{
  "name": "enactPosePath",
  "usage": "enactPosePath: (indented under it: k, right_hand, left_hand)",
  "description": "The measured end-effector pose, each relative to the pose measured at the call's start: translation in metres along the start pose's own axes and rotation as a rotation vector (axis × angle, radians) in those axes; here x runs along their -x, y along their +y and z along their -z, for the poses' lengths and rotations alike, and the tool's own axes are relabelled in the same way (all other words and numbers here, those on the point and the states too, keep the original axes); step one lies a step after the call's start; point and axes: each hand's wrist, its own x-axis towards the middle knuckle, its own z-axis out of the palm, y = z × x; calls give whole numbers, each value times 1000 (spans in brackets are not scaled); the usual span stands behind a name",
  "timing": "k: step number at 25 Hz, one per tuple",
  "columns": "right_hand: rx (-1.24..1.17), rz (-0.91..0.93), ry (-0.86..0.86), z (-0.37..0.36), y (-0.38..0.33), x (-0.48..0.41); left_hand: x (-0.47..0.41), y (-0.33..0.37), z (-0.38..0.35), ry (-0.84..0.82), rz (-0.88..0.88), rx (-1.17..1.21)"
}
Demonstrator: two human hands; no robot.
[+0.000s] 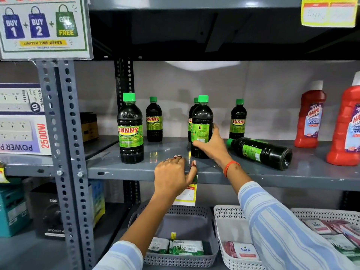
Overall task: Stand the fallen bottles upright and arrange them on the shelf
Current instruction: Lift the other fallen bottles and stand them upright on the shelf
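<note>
Six dark plastic bottles with green caps and green "SUNNY" labels sit on the grey metal shelf (136, 168). Two red Harpic cleaner bottles (309, 115) stand at the shelf's right end, the nearer one cut off by the frame edge. A yellow price tag (187, 195) hangs from the shelf's front lip, partly covered by the left hand (171, 176), which rests on that lip with fingers loosely curled and grasps nothing. Below are a grey perforated basket (194, 211) and a white one (224, 213), both holding small packets.

The right hand (212, 143) is wrapped around the lower body of the upright front-centre bottle (201, 121), whose label back faces the camera. Right behind it, a rear bottle (191, 114) is mostly hidden, only its left side and cap showing. The fallen bottle (261, 151) lies on its side just right of the right wrist, cap pointing left and base towards the front. The front-left bottle (130, 129) stands upright near the upright post; two more, a back-left bottle (153, 119) and a back-right bottle (238, 119), stand towards the rear.
</note>
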Motion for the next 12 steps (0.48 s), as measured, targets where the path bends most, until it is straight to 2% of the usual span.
enactPosePath:
  k: [2, 5, 9, 12]
  right_hand:
    - [-19, -8, -37, -2, -2, 1]
    - [134, 9, 16, -2, 0, 0]
    - [-125, 0, -78, 0, 2, 2]
    - [-130, 37, -123, 0, -1, 3]
  left_hand:
    - [-1, 0, 0, -4, 2, -2]
    - [0, 0, -2, -13, 5, 4]
    - [0, -1, -2, -8, 10, -4]
    - [0, -1, -4, -9, 10, 2]
